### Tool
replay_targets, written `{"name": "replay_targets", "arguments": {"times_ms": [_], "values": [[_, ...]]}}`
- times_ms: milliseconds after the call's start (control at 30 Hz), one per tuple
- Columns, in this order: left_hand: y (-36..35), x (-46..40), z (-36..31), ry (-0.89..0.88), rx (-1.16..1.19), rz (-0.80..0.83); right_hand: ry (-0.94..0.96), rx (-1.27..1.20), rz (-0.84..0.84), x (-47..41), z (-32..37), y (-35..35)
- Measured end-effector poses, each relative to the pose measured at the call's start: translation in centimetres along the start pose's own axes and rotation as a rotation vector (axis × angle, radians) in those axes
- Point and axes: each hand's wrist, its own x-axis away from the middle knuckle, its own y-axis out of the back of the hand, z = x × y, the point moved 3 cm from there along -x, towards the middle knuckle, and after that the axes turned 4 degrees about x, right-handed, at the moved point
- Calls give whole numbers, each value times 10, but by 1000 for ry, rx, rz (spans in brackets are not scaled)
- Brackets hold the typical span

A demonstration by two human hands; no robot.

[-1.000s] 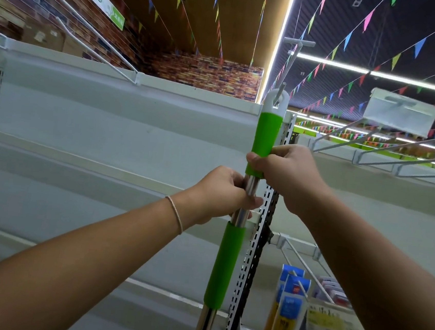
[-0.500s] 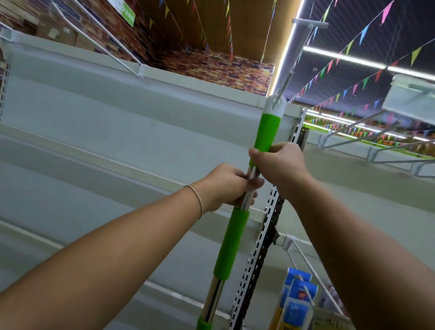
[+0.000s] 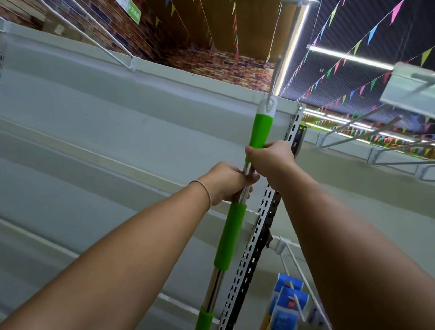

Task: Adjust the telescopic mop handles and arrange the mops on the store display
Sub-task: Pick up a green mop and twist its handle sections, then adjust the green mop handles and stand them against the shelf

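Green-gripped and steel, the telescopic mop handle (image 3: 230, 236) stands nearly upright before the white display shelving (image 3: 107, 131), and over the last second it has risen, so its white hanging loop (image 3: 268, 106) now sits at the tip of a long display hook (image 3: 286, 45). The left hand (image 3: 226, 183) grips the bare steel tube and the right hand (image 3: 269, 158) curls round the upper green grip just above it; hanging looks nearly done
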Motion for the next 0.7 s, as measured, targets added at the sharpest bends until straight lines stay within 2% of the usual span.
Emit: {"name": "replay_targets", "arguments": {"times_ms": [167,400,533,700], "values": [[1,4,0,-12,-53,-2,-9,37,-19,5,2,-1],[32,37,10,-111,-338,41,-72,245,-34,46,-16,5],[40,66,1,-296,-497,65,-42,245,-53,86,-26,32],[1,111,-29,-580,-403,73,-26,315,-218,142,-24,81]]}}
